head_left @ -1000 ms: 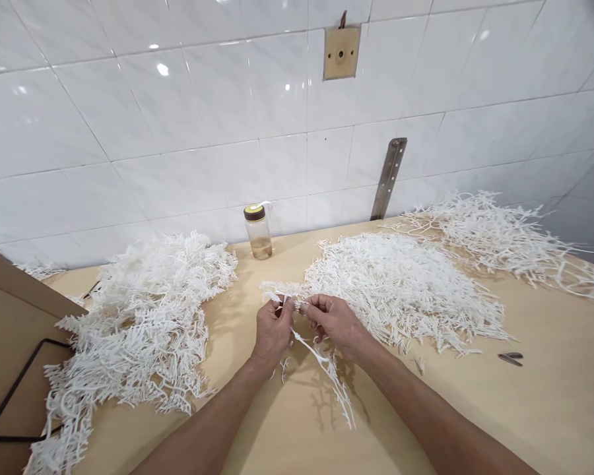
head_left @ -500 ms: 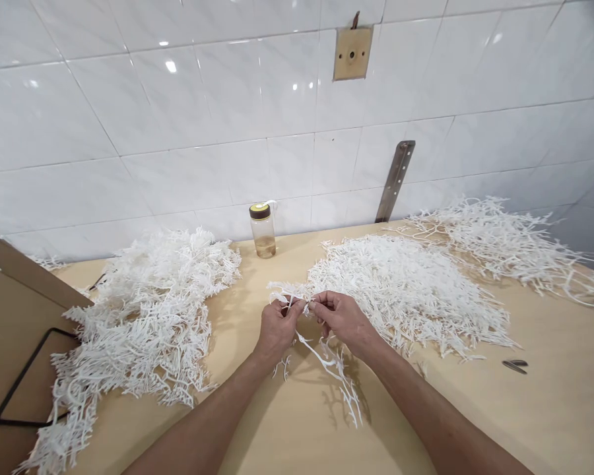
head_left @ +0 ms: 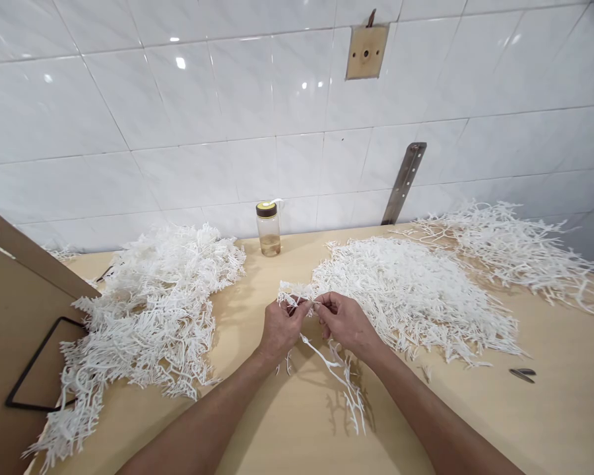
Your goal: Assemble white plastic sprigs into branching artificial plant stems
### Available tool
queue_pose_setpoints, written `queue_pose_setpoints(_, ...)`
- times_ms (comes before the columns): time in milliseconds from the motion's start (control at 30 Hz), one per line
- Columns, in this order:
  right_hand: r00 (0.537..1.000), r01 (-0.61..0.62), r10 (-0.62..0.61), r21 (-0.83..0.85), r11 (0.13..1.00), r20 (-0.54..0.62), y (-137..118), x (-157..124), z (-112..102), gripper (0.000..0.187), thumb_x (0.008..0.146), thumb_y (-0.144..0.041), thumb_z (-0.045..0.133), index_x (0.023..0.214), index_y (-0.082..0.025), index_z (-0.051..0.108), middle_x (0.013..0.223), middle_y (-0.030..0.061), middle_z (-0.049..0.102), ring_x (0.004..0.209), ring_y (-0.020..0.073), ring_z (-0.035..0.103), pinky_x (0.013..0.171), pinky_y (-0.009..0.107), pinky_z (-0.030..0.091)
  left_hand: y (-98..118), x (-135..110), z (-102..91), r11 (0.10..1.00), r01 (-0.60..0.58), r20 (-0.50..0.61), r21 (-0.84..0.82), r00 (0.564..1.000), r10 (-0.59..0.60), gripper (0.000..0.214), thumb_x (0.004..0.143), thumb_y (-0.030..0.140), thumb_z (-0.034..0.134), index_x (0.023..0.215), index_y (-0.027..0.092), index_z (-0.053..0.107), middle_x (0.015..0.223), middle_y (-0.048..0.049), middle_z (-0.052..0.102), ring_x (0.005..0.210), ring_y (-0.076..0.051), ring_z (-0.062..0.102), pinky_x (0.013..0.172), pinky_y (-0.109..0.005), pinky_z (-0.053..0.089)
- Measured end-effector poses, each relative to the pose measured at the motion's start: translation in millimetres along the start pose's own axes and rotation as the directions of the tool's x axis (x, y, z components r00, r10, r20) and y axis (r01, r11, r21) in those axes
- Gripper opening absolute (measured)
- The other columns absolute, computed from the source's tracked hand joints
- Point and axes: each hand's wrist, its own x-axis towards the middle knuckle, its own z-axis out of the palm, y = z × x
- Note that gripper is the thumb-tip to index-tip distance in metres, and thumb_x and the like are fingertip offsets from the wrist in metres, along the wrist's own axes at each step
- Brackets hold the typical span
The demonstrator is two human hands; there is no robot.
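Both hands meet in the middle, a little above the wooden table, fingertips almost touching. My left hand (head_left: 282,324) is closed in a pinch on a white branching plastic twig (head_left: 332,363), whose forked end hangs down toward me. Finer white sprigs poke out above the fingers. My right hand (head_left: 344,320) also pinches a part of the twig; the exact spot between the fingertips is too small to make out. Close behind the right hand spreads a wide heap of short white sprigs (head_left: 410,290).
A taller white heap (head_left: 163,303) lies on the left beside a brown board (head_left: 24,330) with a black wire handle. Longer white branches (head_left: 515,244) are piled at the back right. A bottle (head_left: 268,231) stands near the tiled wall; small snips (head_left: 522,375) lie at right.
The view has shifted slightly, so things sit a little further right. Both hands stay together on the twig, with only slight finger movement.
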Motion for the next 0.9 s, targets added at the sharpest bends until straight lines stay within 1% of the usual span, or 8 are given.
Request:
queue_pose_setpoints(133, 1.0, 0.002, -0.002, -0.026, 1.0, -0.004, 1, -1, 2, 0.015, 0.082, -0.036, 0.058, 0.082, -0.021, 0.059, 0.055, -0.0045, 0.056, 0.041, 0.0137, 0.055, 0.043, 0.026, 0.046, -2, 1, -0.5, 1.0, -0.017, -0.072, 0.008, 0.997, 0.018, 0.023, 0.073, 0.038, 0.072, 0.074, 0.015, 0.068, 0.07, -0.0038, 0.069, 0.067, -0.017, 0.061, 0.061, -0.026, 0.044)
queue_pose_setpoints(233, 1.0, 0.007, -0.007, -0.054, 0.999, -0.013, 6, 1, 4, 0.013, 0.083, -0.034, 0.057, 0.082, -0.021, 0.057, 0.056, -0.0043, 0.057, 0.041, 0.0141, 0.055, 0.043, 0.027, 0.045, -5, 3, -2.3, 0.995, -0.055, -0.12, 0.086, 0.991, 0.065, 0.024, 0.071, 0.036, 0.074, 0.079, 0.015, 0.067, 0.073, -0.0047, 0.069, 0.067, -0.017, 0.062, 0.063, -0.026, 0.045)
queue_pose_setpoints(433, 0.997, 0.052, -0.06, -0.133, 0.99, -0.054, 14, 3, 7, 0.01, 0.084, -0.031, 0.054, 0.083, -0.021, 0.056, 0.062, -0.0031, 0.059, 0.047, 0.0138, 0.057, 0.046, 0.026, 0.047, -4, 5, -5.4, 0.958, 0.01, -0.141, 0.287, 0.989, 0.032, 0.024, 0.071, 0.038, 0.072, 0.066, 0.016, 0.063, 0.061, -0.0021, 0.064, 0.057, -0.015, 0.056, 0.058, -0.026, 0.04)
queue_pose_setpoints(500, 0.993, 0.077, -0.089, -0.167, 0.983, -0.071, 16, 4, 6, 0.01, 0.084, -0.03, 0.053, 0.084, -0.021, 0.057, 0.065, -0.002, 0.061, 0.05, 0.0138, 0.058, 0.047, 0.025, 0.047, -4, 6, -5.8, 0.965, 0.05, -0.098, 0.256, 0.995, -0.026, 0.026, 0.072, 0.04, 0.07, 0.066, 0.015, 0.066, 0.062, -0.0029, 0.066, 0.061, -0.017, 0.058, 0.059, -0.026, 0.041)
queue_pose_setpoints(600, 0.987, 0.109, -0.131, -0.214, 0.971, -0.093, 17, 5, 5, 0.011, 0.084, -0.027, 0.052, 0.086, -0.02, 0.06, 0.068, -0.0005, 0.064, 0.055, 0.0138, 0.059, 0.05, 0.024, 0.045, -5, 7, -5.8, 0.986, 0.123, -0.041, 0.111, 0.992, -0.119, 0.032, 0.071, 0.044, 0.071, 0.073, 0.013, 0.071, 0.068, -0.0049, 0.07, 0.067, -0.02, 0.062, 0.062, -0.027, 0.043)
queue_pose_setpoints(700, 0.982, 0.128, -0.155, -0.233, 0.964, -0.104, 17, 4, 5, 0.013, 0.086, -0.027, 0.051, 0.088, -0.02, 0.062, 0.07, 0.0004, 0.065, 0.058, 0.0141, 0.059, 0.052, 0.024, 0.044, -1, 8, -5.2, 0.989, 0.148, -0.002, 0.007, 0.989, -0.148, 0.033, 0.067, 0.044, 0.074, 0.075, 0.012, 0.073, 0.072, -0.006, 0.072, 0.07, -0.02, 0.064, 0.064, -0.027, 0.045)
queue_pose_setpoints(800, 0.98, 0.138, -0.166, -0.231, 0.963, -0.108, 15, 3, 6, 0.013, 0.086, -0.026, 0.051, 0.088, -0.02, 0.062, 0.07, 0.0004, 0.065, 0.059, 0.0142, 0.059, 0.053, 0.024, 0.044, 3, 9, -5.1, 0.988, 0.156, 0.025, -0.002, 0.988, -0.156, 0.032, 0.065, 0.043, 0.075, 0.071, 0.012, 0.073, 0.067, -0.005, 0.07, 0.066, -0.018, 0.061, 0.062, -0.026, 0.044)
queue_pose_setpoints(900, 0.981, 0.126, -0.155, -0.222, 0.967, -0.119, 12, 2, 7, 0.012, 0.085, -0.027, 0.053, 0.087, -0.019, 0.062, 0.069, 0.0, 0.064, 0.058, 0.0142, 0.059, 0.052, 0.024, 0.044, 1, 11, -5.8, 0.983, 0.18, -0.001, 0.037, 0.984, -0.18, 0.034, 0.062, 0.045, 0.077, 0.067, 0.012, 0.071, 0.062, -0.0034, 0.066, 0.061, -0.017, 0.058, 0.057, -0.025, 0.042)
